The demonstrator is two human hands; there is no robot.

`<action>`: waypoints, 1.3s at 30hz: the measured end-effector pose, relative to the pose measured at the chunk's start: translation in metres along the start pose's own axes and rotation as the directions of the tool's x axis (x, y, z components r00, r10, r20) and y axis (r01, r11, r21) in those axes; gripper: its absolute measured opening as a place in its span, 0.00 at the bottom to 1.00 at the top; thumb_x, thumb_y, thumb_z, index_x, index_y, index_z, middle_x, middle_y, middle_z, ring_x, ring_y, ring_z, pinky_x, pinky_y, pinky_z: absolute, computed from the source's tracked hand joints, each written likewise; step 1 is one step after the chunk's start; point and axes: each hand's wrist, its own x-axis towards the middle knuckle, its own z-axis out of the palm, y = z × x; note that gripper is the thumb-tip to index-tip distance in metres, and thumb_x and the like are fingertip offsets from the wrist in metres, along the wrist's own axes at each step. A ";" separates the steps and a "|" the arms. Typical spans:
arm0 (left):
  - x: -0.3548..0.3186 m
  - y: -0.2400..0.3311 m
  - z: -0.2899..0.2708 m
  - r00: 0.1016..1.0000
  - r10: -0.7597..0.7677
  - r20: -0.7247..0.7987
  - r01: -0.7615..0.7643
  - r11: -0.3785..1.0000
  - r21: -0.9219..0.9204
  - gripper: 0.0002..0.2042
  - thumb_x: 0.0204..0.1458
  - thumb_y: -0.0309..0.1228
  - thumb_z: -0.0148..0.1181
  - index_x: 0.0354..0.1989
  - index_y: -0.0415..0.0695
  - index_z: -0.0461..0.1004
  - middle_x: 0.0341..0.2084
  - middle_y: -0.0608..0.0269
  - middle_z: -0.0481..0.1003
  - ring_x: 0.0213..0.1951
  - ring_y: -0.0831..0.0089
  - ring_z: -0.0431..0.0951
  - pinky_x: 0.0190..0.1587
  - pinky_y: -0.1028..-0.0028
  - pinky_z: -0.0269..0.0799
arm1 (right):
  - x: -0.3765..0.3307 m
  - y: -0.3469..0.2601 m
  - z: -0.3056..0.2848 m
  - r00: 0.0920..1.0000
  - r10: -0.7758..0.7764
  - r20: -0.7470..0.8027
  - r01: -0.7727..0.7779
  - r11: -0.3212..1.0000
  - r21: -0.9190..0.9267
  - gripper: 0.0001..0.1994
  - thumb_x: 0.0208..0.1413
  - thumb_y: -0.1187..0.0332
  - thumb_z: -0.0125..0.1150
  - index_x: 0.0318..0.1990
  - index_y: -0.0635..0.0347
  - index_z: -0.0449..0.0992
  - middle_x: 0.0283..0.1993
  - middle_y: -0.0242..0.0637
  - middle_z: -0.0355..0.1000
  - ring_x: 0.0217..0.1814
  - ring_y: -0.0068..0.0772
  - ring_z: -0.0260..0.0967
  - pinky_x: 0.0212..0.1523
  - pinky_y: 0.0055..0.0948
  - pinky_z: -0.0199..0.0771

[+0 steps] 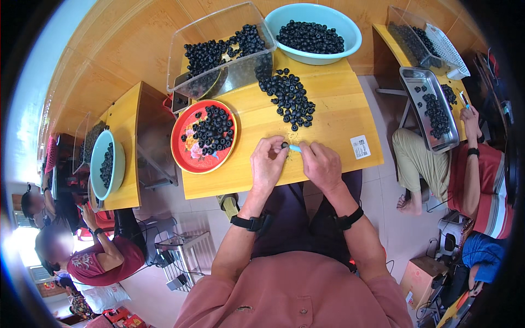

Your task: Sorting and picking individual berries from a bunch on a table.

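Head view, looking down: the left hand point(266, 164) has its grip closed on one small black round piece point(284, 145), pinched between thumb and fingertips just above the near part of the yellow table point(339, 109). Facing it, the right hand point(322, 167) has a narrow grip on a slim light-blue tool point(295, 148), whose end points left and meets the piece, or nearly so; the exact contact is too small to tell. Beyond the hands, a loose heap of similar black pieces point(295, 101) spreads over the wood. More of them lie in a round red tray point(180, 134) with a floral print to the left, in a clear plastic bin point(243, 70) behind that, and in a pale-blue basin point(351, 35) at the far edge. A white label point(360, 147) sits on the table, right of the right hand.
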 end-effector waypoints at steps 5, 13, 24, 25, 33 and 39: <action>-0.001 -0.005 0.000 0.998 -0.065 0.026 0.068 0.982 -0.173 0.15 0.54 0.16 0.69 0.50 0.37 0.77 0.38 0.63 0.79 0.39 0.78 0.81 0.45 0.77 0.79 | 0.002 -0.002 0.000 1.000 0.001 -0.009 0.000 1.000 0.024 0.09 0.55 0.72 0.62 0.43 0.60 0.80 0.27 0.36 0.68 0.29 0.36 0.74 0.28 0.36 0.75; 0.000 -0.006 -0.002 0.985 -0.152 0.080 0.171 0.925 -0.338 0.16 0.55 0.14 0.68 0.51 0.37 0.74 0.39 0.65 0.78 0.40 0.79 0.80 0.47 0.78 0.78 | 0.002 -0.001 0.002 1.000 0.008 0.018 -0.008 1.000 0.030 0.09 0.55 0.73 0.62 0.44 0.60 0.80 0.27 0.36 0.68 0.29 0.37 0.74 0.29 0.37 0.75; -0.003 -0.006 -0.003 0.987 -0.155 0.049 0.162 0.923 -0.348 0.15 0.57 0.14 0.66 0.51 0.36 0.73 0.40 0.62 0.80 0.42 0.78 0.81 0.48 0.78 0.78 | 0.003 0.000 0.004 0.992 0.122 0.028 -0.121 0.992 -0.033 0.08 0.59 0.71 0.62 0.44 0.59 0.80 0.28 0.36 0.69 0.31 0.39 0.75 0.30 0.39 0.76; -0.002 -0.006 -0.003 0.987 -0.154 0.049 0.162 0.924 -0.348 0.15 0.57 0.14 0.66 0.51 0.36 0.73 0.40 0.62 0.80 0.42 0.78 0.81 0.48 0.78 0.78 | 0.003 0.001 0.004 0.992 0.118 0.034 -0.117 0.992 -0.037 0.08 0.59 0.71 0.63 0.45 0.59 0.80 0.28 0.36 0.69 0.31 0.39 0.76 0.31 0.40 0.76; -0.003 0.002 -0.011 0.999 0.024 -0.028 -0.023 0.999 0.027 0.09 0.54 0.18 0.70 0.44 0.37 0.83 0.34 0.64 0.74 0.38 0.77 0.78 0.42 0.77 0.75 | 0.003 -0.001 0.006 0.996 0.088 -0.008 -0.088 0.996 -0.025 0.10 0.54 0.73 0.61 0.44 0.58 0.79 0.29 0.36 0.70 0.31 0.39 0.76 0.30 0.38 0.77; -0.003 -0.005 -0.035 0.973 0.147 -0.176 -0.139 0.989 0.059 0.08 0.54 0.18 0.70 0.41 0.40 0.83 0.35 0.63 0.76 0.36 0.75 0.77 0.41 0.76 0.75 | 0.001 -0.004 0.001 0.994 0.110 -0.014 -0.110 0.993 -0.044 0.10 0.54 0.73 0.61 0.44 0.58 0.81 0.29 0.37 0.71 0.29 0.40 0.76 0.30 0.38 0.77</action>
